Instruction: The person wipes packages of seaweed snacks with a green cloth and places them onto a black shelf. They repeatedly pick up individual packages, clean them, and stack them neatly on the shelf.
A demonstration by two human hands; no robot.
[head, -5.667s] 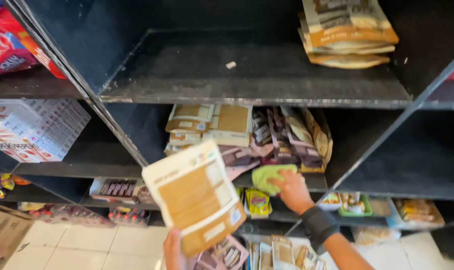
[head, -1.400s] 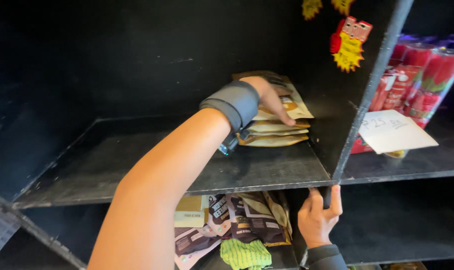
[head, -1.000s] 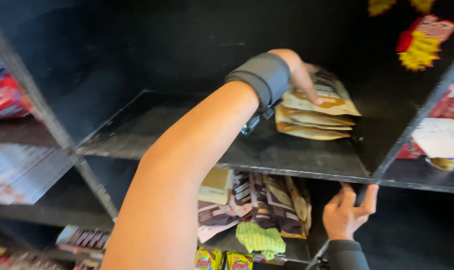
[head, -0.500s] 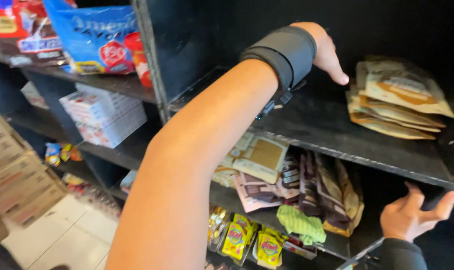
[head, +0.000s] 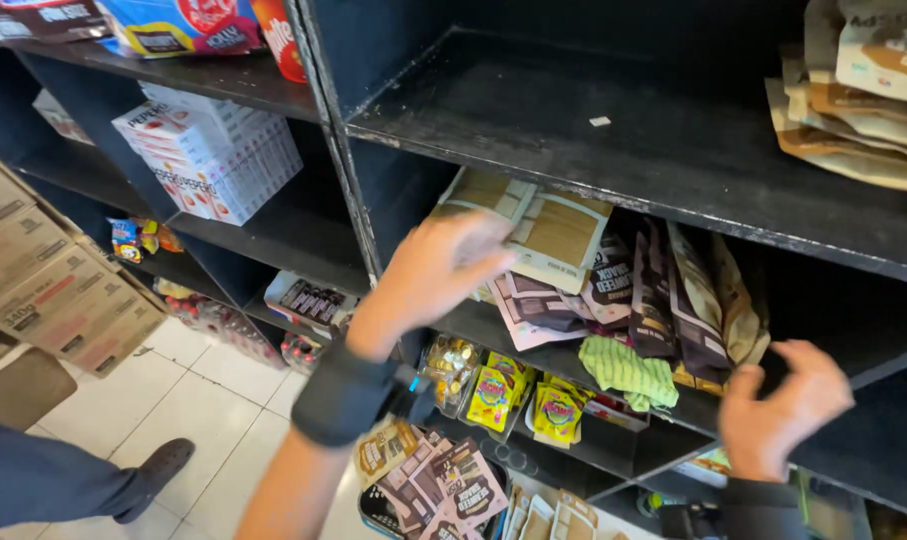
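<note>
Black shelves (head: 613, 150) behind, left hand (head: 443, 265) and right hand (head: 778, 405) hover open-fingered.

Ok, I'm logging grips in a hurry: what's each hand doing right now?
Left hand: open, holding nothing, reaching at the tan packets on the middle shelf.
Right hand: open, fingers spread, empty, near the shelf edge.

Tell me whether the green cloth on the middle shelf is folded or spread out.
Crumpled, not spread flat: the green cloth lies bunched in wrinkled folds at the shelf's front edge, below the dark snack pouches.
</note>
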